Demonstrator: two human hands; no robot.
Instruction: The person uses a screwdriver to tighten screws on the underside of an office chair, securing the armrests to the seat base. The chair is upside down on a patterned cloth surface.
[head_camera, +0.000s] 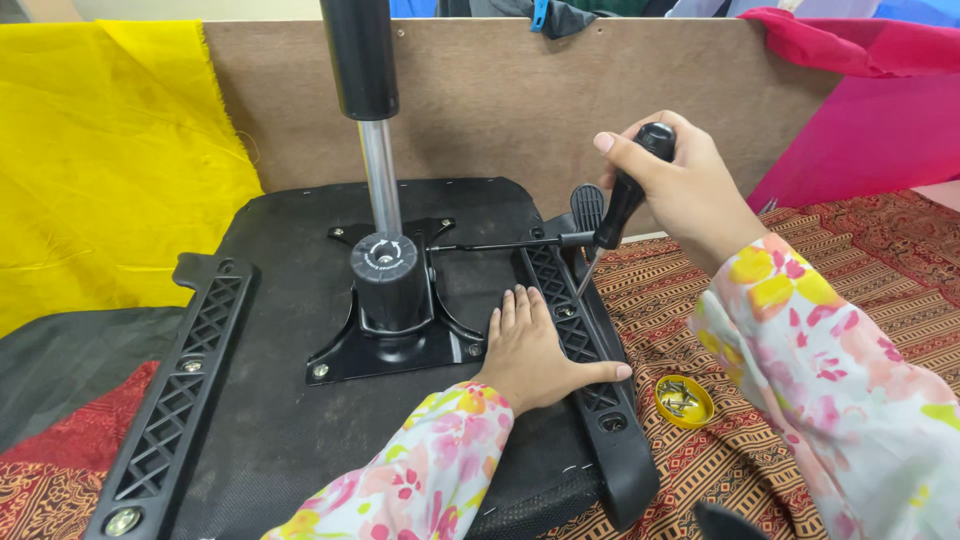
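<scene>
On the patterned cloth covering the surface, seen from the head camera, an upturned office-chair seat lay with its black underside up. The left hand pressed flat on it, fingers spread, just beside the right armrest bracket, holding nothing. The right hand was wrapped tight round the black handle of a screwdriver, whose shaft angled down to the bracket's upper end near the seat's right edge. A thin lever rod ran from the tilt mechanism plate towards that same spot, passing close to the screwdriver tip. The gas-lift column stood upright from the plate's centre, left of both hands.

Open room lay to the right, over the cloth, where only a yellow lid of screws sat near the seat's edge. A brown board closed off the back, just behind the seat. The left armrest bracket ran along the far side, well apart from the hands. Yellow fabric hung at the left, pink fabric at the right.
</scene>
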